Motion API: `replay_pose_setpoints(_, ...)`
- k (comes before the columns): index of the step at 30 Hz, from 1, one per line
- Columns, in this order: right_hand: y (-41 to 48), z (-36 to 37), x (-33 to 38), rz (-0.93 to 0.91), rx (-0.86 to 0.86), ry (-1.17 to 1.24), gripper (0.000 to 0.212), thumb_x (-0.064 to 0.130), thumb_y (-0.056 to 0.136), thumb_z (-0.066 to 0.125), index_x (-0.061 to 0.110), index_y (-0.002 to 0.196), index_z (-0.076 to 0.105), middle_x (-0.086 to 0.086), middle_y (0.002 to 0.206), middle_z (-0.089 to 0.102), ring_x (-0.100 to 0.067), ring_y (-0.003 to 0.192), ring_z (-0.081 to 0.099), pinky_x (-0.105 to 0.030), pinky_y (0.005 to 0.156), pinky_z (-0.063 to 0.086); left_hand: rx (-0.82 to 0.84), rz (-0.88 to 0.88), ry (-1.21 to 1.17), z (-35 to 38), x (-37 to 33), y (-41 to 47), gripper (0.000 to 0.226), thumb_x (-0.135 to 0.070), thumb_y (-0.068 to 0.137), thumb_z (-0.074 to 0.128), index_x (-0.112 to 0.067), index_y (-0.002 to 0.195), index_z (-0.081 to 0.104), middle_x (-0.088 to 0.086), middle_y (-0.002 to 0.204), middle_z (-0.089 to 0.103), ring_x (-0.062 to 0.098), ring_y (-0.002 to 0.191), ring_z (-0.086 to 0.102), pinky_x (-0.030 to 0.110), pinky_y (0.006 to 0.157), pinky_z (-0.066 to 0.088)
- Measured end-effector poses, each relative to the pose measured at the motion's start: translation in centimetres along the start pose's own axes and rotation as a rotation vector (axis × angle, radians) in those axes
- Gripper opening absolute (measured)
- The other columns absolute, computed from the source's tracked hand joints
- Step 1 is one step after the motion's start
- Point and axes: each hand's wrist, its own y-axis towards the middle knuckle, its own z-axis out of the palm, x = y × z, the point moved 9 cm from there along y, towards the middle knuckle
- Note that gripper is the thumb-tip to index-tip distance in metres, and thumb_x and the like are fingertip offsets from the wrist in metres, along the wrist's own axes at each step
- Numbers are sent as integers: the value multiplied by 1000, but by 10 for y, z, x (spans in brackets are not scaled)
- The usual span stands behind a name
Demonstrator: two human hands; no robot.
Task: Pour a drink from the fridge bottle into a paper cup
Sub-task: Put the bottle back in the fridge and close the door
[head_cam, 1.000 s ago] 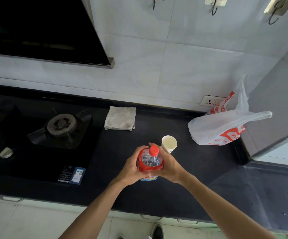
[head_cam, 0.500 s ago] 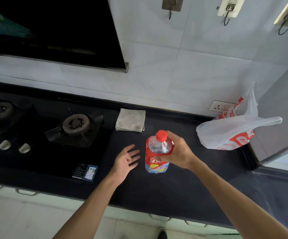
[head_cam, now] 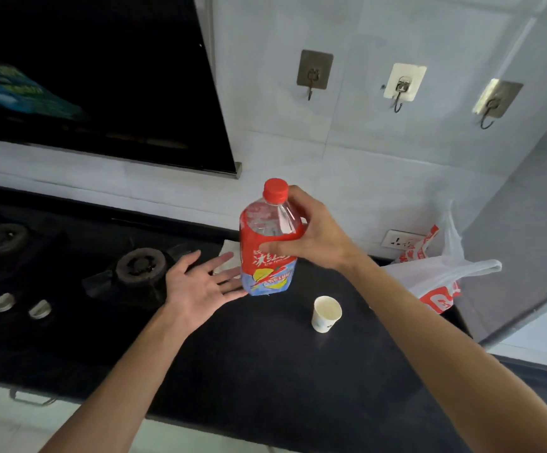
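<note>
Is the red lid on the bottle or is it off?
On. The red cap sits on the neck of the drink bottle, which the right hand grips round its upper part.

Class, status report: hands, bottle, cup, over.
Right hand grips red-labelled plastic bottle, red cap on. Left hand open beside it. White paper cup upright on black counter, unobstructed.

The right hand [head_cam: 318, 238] is raised above the surface and grips the upper part of the bottle [head_cam: 267, 256], thumb laid across the front, fingers [head_cam: 300, 199] curled round the far side below the neck. Its forearm runs in from the lower right, bare, wrist slightly bent. The left hand [head_cam: 200, 286] is held lower with its fingers [head_cam: 221, 260] straight and spread, tips just beside the bottle's base. The left forearm rises from the lower left.
</note>
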Motion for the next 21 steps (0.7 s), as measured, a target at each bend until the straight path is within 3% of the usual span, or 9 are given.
replay_pose_setpoints(6, 14, -4, 27, -122, 14, 101, 65, 8, 70, 88, 11, 126, 55, -2, 113, 68, -20, 104, 68, -36, 88, 58, -49, 137, -48, 17, -21, -42, 61, -40, 95, 44, 6, 134, 51, 40, 131, 54, 56, 119, 54, 68, 93, 43)
replay_pose_setpoints(15, 14, 18, 69, -264, 234, 235, 62, 3, 69, 87, 11, 123, 56, 0, 111, 68, -15, 101, 69, -25, 79, 56, -126, 316, -35, 19, -26, -95, 72, -46, 90, 46, 5, 140, 46, 42, 135, 50, 59, 124, 48, 71, 102, 36)
replay_pose_setpoints(21, 7, 57, 102, -333, 391, 330, 60, 5, 73, 84, 7, 125, 55, -1, 111, 69, -17, 101, 70, -27, 79, 57, -244, 464, -76, -1, -22, -162, 73, -47, 91, 45, 6, 141, 43, 42, 139, 45, 61, 127, 44, 70, 105, 34)
